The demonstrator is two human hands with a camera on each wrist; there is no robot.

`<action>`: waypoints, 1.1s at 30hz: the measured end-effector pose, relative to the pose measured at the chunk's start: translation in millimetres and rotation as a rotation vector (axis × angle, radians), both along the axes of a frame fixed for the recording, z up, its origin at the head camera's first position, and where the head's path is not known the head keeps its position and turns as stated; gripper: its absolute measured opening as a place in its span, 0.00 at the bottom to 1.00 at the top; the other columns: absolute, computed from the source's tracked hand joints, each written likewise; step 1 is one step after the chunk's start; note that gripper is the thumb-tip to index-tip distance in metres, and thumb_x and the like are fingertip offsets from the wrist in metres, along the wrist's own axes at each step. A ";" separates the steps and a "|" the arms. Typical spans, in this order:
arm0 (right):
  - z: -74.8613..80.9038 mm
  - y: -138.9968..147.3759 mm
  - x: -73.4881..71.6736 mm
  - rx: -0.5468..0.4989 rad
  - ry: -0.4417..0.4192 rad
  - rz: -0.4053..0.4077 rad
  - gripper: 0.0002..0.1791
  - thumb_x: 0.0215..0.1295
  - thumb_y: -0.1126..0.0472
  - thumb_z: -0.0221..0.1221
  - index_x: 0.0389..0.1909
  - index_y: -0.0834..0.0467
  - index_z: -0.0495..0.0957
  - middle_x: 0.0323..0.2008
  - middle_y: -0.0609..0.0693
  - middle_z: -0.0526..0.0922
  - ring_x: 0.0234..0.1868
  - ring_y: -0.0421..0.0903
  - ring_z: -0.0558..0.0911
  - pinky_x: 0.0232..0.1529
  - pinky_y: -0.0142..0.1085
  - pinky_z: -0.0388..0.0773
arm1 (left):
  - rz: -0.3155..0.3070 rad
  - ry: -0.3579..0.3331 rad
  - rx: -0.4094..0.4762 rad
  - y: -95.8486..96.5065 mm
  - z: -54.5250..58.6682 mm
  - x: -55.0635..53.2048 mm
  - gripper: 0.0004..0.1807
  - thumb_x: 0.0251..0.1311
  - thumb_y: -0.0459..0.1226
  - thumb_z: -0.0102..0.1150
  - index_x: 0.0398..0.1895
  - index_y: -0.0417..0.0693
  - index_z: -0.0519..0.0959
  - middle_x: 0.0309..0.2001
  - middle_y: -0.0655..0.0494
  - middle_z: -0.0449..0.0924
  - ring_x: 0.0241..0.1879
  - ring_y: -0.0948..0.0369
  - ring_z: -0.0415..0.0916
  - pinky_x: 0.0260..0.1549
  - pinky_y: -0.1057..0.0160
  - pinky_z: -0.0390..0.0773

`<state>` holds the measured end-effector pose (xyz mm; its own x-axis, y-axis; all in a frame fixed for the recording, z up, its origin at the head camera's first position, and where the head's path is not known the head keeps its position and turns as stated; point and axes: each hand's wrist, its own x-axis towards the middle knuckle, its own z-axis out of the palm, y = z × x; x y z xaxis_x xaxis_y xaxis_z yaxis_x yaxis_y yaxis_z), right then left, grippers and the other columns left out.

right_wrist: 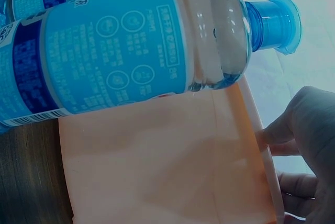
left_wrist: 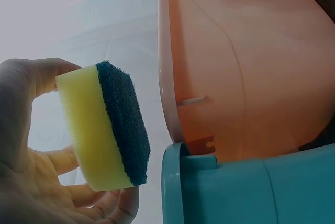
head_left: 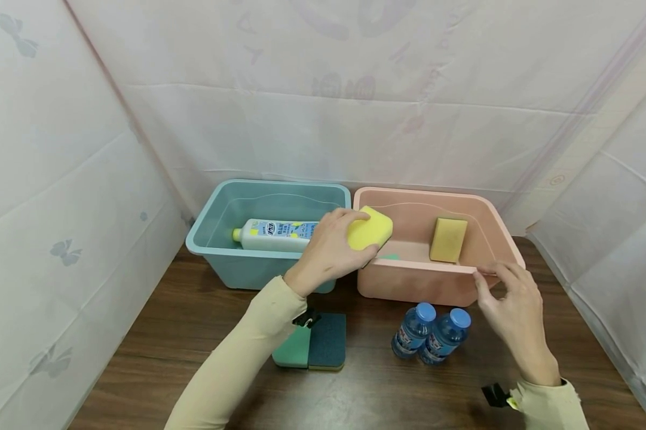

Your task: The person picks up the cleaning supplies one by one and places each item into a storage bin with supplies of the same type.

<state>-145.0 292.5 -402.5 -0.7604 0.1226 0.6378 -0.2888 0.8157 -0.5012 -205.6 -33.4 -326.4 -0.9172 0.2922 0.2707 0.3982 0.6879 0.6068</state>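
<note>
My left hand (head_left: 330,245) holds a yellow sponge (head_left: 373,228) above the near left corner of the pink bin (head_left: 409,272). In the left wrist view the sponge shows a dark scouring layer (left_wrist: 125,124) on one side, with thumb and fingers at its ends. At the pink bin's front right rim, my right hand (head_left: 513,301) grips the edge, thumb outside and fingers over the inner side. Inside that bin a yellowish sponge (head_left: 449,240) leans near the right end, and a bit of green (head_left: 390,257) shows behind the front rim.
Left of the pink bin stands a blue-green bin (head_left: 231,263) with a white bottle (head_left: 271,234) lying in it. On the wooden table (head_left: 156,364) are a light green pad (head_left: 292,349), a dark green pad (head_left: 327,340) and two blue-capped bottles (head_left: 409,334). Pale curtains (head_left: 301,137) hang behind.
</note>
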 end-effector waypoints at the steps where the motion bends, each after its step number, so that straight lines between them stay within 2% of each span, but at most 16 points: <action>1: -0.5 0.1 -0.3 -0.002 0.002 0.001 0.08 0.63 0.67 0.70 0.41 0.65 0.88 0.46 0.64 0.86 0.54 0.67 0.80 0.52 0.66 0.70 | -0.002 0.000 -0.003 1.2 0.4 -0.6 0.34 0.62 0.53 0.69 0.71 0.52 0.79 0.68 0.49 0.77 0.60 0.51 0.72 0.52 0.49 0.75; 8: -0.2 -0.4 -0.6 0.003 -0.003 -0.002 0.08 0.63 0.67 0.70 0.42 0.66 0.88 0.47 0.65 0.86 0.53 0.67 0.80 0.52 0.66 0.70 | -0.006 0.001 -0.020 7.2 0.8 -6.3 0.35 0.63 0.53 0.68 0.72 0.51 0.78 0.70 0.49 0.76 0.60 0.51 0.72 0.52 0.50 0.75; 15: 1.0 -0.4 -1.1 0.007 -0.026 -0.010 0.09 0.66 0.66 0.68 0.43 0.67 0.87 0.48 0.66 0.85 0.55 0.68 0.79 0.55 0.69 0.69 | -0.006 0.003 -0.011 9.3 -3.8 -12.9 0.34 0.64 0.53 0.67 0.71 0.51 0.78 0.69 0.48 0.76 0.60 0.51 0.72 0.52 0.50 0.76; 22: -0.2 -1.5 -0.1 -0.002 -0.019 -0.004 0.08 0.65 0.66 0.69 0.42 0.67 0.87 0.46 0.65 0.86 0.54 0.68 0.80 0.55 0.67 0.70 | -0.014 0.002 -0.011 13.1 -6.4 -17.3 0.34 0.64 0.53 0.67 0.71 0.51 0.78 0.68 0.47 0.77 0.62 0.50 0.72 0.54 0.49 0.76; 33: -0.5 -2.7 -1.9 -0.002 -0.015 -0.001 0.08 0.64 0.66 0.70 0.43 0.65 0.88 0.47 0.64 0.86 0.55 0.67 0.80 0.55 0.68 0.69 | -0.011 -0.018 -0.018 21.7 -6.6 -23.2 0.34 0.64 0.53 0.66 0.71 0.51 0.78 0.66 0.49 0.77 0.57 0.52 0.72 0.51 0.53 0.75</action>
